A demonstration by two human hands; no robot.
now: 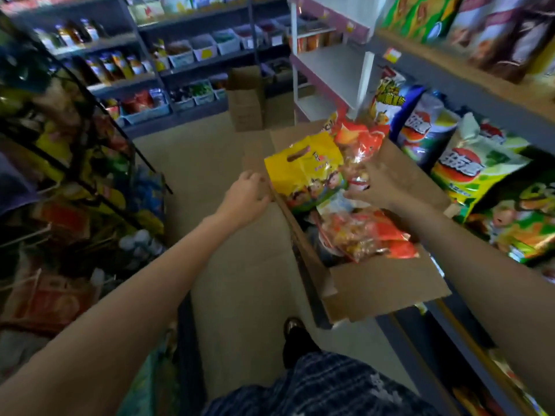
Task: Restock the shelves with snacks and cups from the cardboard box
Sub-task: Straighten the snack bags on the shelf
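An open cardboard box [387, 283] sits on the floor against the right-hand shelf [468, 82], its flaps spread out. Several snack bags lie in it. A yellow bag with a handle cut-out [303, 172] stands above the box's left edge, and my left hand [247, 195] grips its left side. My right hand [380, 184] reaches in from the right, fingers on the yellow bag and on a red-orange bag [359, 142] behind it. Another red-orange bag [369, 232] lies lower in the box. No cups show.
Big chip bags [474, 172] fill the right shelf at box height. A rack of hanging snacks [75, 181] lines the left side of the aisle. Two closed cardboard boxes [246, 97] stand at the far end. My foot [295, 337] is beside the box.
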